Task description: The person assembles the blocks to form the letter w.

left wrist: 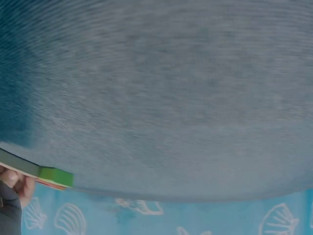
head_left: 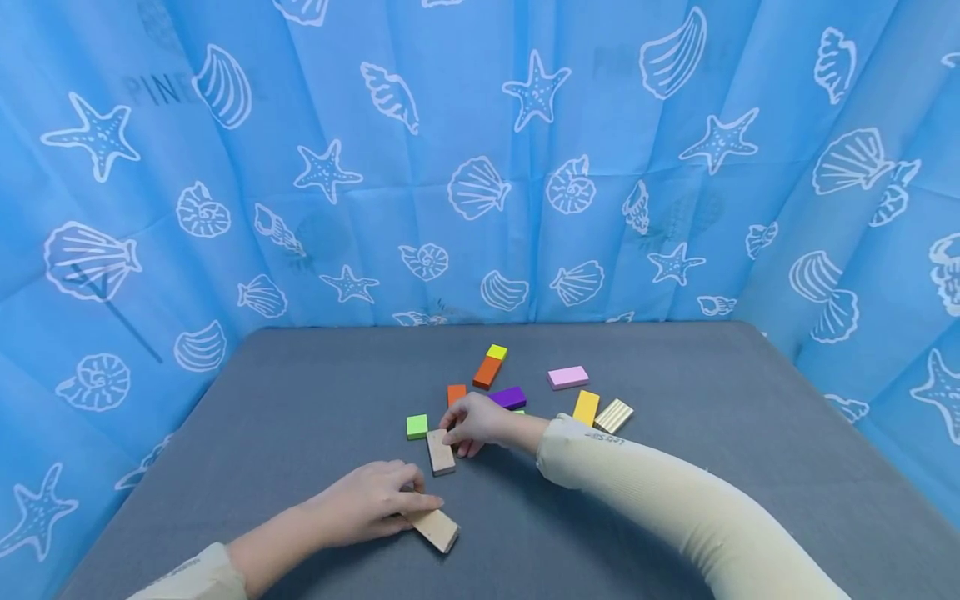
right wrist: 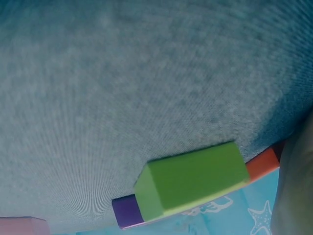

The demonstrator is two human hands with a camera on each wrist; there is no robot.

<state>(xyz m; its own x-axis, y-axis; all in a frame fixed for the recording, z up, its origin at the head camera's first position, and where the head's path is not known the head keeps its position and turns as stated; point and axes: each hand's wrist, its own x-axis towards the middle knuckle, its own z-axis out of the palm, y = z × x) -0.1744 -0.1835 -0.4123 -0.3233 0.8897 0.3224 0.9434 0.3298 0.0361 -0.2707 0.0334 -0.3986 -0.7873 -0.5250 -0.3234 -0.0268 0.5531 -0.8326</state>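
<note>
My left hand [head_left: 375,504] is low over the grey table and grips a plain wooden block [head_left: 437,530], with the thumb along its upper face. Ahead of it, my right hand [head_left: 480,421] pinches the top end of another plain wooden block [head_left: 441,454]. A small light-green block [head_left: 417,427] sits just left of that one. Beyond the right fingers are an orange block [head_left: 456,394] and a purple block [head_left: 508,398], both partly covered. In the right wrist view, a larger green block [right wrist: 195,178] stands in front of the purple block [right wrist: 127,211].
Farther back, another orange block [head_left: 487,372] meets a yellow one [head_left: 497,352]. A pink block [head_left: 567,377] lies to the right, with a golden-yellow block [head_left: 586,407] and a striped block [head_left: 615,416] near the right sleeve. A blue shell-print curtain [head_left: 480,250] surrounds the table [head_left: 315,392].
</note>
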